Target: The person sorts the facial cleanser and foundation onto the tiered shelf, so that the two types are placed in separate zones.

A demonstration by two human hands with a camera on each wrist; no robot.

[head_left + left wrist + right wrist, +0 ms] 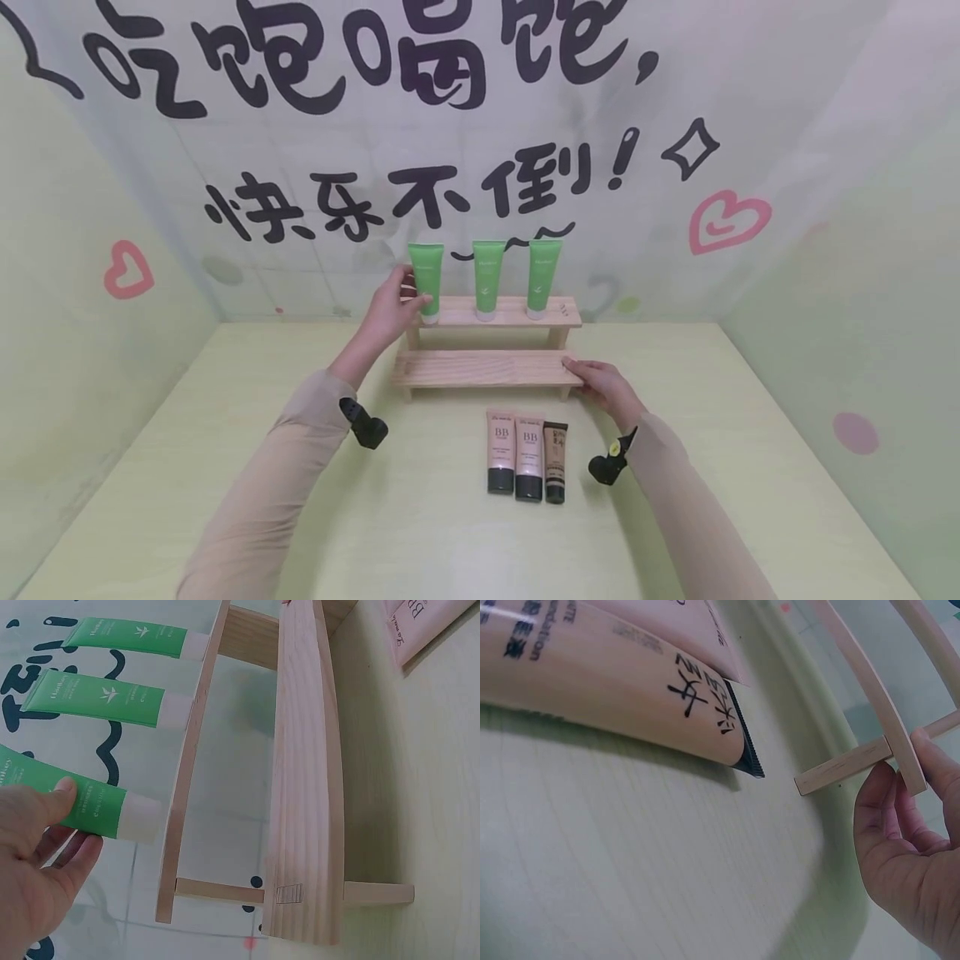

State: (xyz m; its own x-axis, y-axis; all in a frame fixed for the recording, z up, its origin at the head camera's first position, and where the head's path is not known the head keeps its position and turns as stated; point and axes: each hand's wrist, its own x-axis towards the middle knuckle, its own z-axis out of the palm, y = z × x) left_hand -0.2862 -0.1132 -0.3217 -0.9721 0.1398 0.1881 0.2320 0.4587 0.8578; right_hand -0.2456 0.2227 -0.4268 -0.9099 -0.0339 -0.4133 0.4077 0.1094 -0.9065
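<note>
A two-tier wooden shelf (pixel 480 367) stands on the pale green table. Three green tubes stand cap-down on its top tier. My left hand (pixel 414 293) pinches the leftmost green tube (pixel 426 279); in the left wrist view the thumb (pixel 61 789) lies on that tube (pixel 97 806) with the fingers behind it. My right hand (pixel 592 379) holds the right end of the lower tier; the right wrist view shows its thumb on the plank (pixel 871 686) and its fingers (pixel 889 814) curled beneath.
Two pink BB tubes (pixel 501 450) (pixel 529 457) and a smaller brown tube (pixel 555 460) lie side by side in front of the shelf. The middle green tube (pixel 488 279) and right green tube (pixel 543 277) stand untouched. Printed walls enclose the table on three sides.
</note>
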